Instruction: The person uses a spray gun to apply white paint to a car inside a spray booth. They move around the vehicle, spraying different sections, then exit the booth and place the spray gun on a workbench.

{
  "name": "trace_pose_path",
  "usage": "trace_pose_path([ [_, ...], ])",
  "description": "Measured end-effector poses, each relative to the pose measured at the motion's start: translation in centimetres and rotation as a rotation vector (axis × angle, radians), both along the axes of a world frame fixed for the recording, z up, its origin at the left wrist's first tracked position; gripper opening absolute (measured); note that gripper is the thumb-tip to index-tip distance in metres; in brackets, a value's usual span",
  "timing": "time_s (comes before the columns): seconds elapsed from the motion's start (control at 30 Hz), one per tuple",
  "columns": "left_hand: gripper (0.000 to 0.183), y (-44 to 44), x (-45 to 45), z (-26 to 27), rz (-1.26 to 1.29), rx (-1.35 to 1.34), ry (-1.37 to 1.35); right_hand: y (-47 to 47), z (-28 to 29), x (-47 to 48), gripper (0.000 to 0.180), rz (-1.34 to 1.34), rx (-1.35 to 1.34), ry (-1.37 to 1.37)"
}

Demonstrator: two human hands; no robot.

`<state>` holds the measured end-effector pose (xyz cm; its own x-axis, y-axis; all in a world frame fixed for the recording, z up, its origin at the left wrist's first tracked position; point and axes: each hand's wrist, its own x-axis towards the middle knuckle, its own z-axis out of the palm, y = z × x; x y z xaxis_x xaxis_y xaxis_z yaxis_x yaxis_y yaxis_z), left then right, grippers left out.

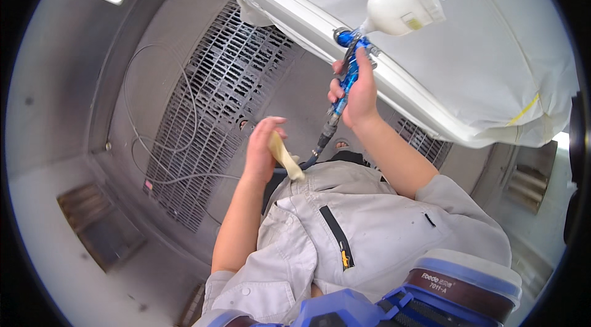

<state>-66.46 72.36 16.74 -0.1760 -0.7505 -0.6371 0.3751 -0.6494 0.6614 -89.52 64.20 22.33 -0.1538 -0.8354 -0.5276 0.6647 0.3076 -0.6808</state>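
Note:
My right hand (pixel 362 93) grips the handle of a blue gravity-feed spray gun (pixel 352 68). A white plastic paint cup (pixel 401 3) sits on the gun, tilted toward the upper right. From the handle's base a dark air hose (pixel 313 158) curves down in front of my waist. In my left hand (pixel 262 149) is a strip of cream-coloured cloth (pixel 284 156), hanging toward my shirt. Beyond the gun runs a glossy white body panel (pixel 420 93), bordered by white masking sheet (pixel 489 68). Whether the gun touches the panel, I cannot tell.
Metal floor grating (pixel 221 82) lies to the left, with a looped grey hose (pixel 194 96) across it. More grating (pixel 422 142) shows under the panel. Booth walls (pixel 41 142) surround the area. My respirator (pixel 341 308) fills the bottom edge.

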Motion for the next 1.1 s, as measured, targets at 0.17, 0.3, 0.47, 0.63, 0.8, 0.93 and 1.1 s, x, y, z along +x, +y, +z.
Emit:
trace_pose_path([
  [0.17,0.046,-9.4,18.5,-6.2,0.075,0.329,0.123,-8.1,-6.2,7.1,0.051,-0.272,0.089,0.052],
  [0.3,0.037,-11.1,26.7,-6.9,-0.045,0.573,-0.194,-9.1,-8.3,10.8,0.055,-0.357,0.067,0.087],
  [0.47,0.035,-15.4,29.8,-9.0,-0.103,0.514,-0.124,-10.4,-12.3,14.1,0.058,-0.379,0.023,0.06],
  [0.63,0.023,-20.2,29.3,-10.0,-0.177,0.547,-0.233,-12.1,-14.4,14.2,0.062,-0.434,-0.005,0.074],
  [0.8,0.027,-23.1,26.9,-8.8,-0.301,0.616,-0.326,-15.0,-15.2,14.9,0.066,-0.398,-0.086,0.03],
  [0.93,0.04,-26.9,25.5,-9.3,-0.098,0.606,-0.214,-18.4,-16.3,16.2,0.074,-0.343,-0.055,-0.03],
  [1.1,0.016,-29.7,22.8,-10.0,-0.201,0.543,-0.213,-19.5,-15.2,16.0,0.07,-0.303,-0.079,-0.108],
])
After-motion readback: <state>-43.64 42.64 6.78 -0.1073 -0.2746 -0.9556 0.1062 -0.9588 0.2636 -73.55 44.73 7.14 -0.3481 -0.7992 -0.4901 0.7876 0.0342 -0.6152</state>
